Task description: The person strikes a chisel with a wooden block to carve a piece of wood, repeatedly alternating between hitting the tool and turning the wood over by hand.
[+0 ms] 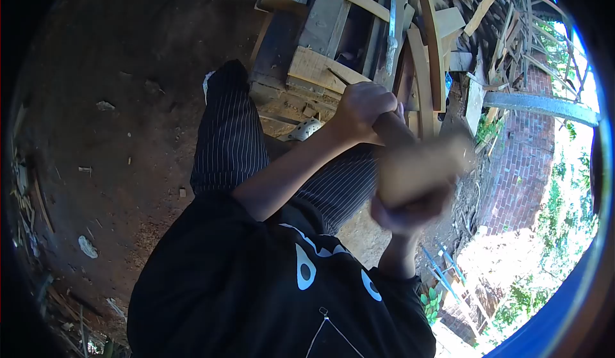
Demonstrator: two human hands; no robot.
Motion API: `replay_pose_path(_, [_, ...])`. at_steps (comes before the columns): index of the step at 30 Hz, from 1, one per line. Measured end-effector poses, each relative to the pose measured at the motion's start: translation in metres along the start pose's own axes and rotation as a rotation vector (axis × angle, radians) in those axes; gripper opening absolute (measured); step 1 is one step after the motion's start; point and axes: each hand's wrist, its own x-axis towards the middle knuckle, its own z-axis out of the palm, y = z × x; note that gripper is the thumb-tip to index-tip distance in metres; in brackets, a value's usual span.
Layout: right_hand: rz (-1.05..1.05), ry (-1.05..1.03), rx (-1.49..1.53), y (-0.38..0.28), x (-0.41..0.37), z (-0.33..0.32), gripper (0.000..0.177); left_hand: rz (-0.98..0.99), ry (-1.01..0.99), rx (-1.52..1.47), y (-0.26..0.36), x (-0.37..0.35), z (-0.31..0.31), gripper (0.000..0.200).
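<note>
My left hand (pixel 366 109) is closed round a chisel (pixel 394 129). The chisel's thick brown handle sticks out toward the right, and its thin dark blade points at a pale wooden board (pixel 307 65). The tip is right at the board's face. My right hand (pixel 413 214) is wrapped round a tan wooden mallet (pixel 419 172), which is smeared by motion. The mallet overlaps the end of the chisel handle in this view. My fingers on the mallet are partly blurred.
Under the board is a stack of dark timbers (pixel 327 15). Curved wooden pieces (pixel 430 44) and a metal bar (pixel 391 38) lie to its right. Scrap wood heaps up farther right, by a brick surface (pixel 522 153). Brown dirt floor (pixel 122 127) spreads to the left.
</note>
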Motion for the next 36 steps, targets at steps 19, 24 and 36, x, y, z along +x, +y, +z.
replay_pose_path(19, [-0.252,0.062,0.01,-0.006,0.002,0.021,0.097,0.0,-0.002,0.013,0.0,-0.003,0.0,0.025])
replay_pose_path(24, [-0.02,-0.009,0.064,0.006,-0.02,-0.003,0.102,0.042,0.047,0.017,-0.001,-0.004,0.003,0.022])
replay_pose_path(36, [-0.306,0.047,0.094,0.028,-0.029,0.017,0.106,0.075,0.012,-0.033,-0.002,-0.01,0.001,0.021])
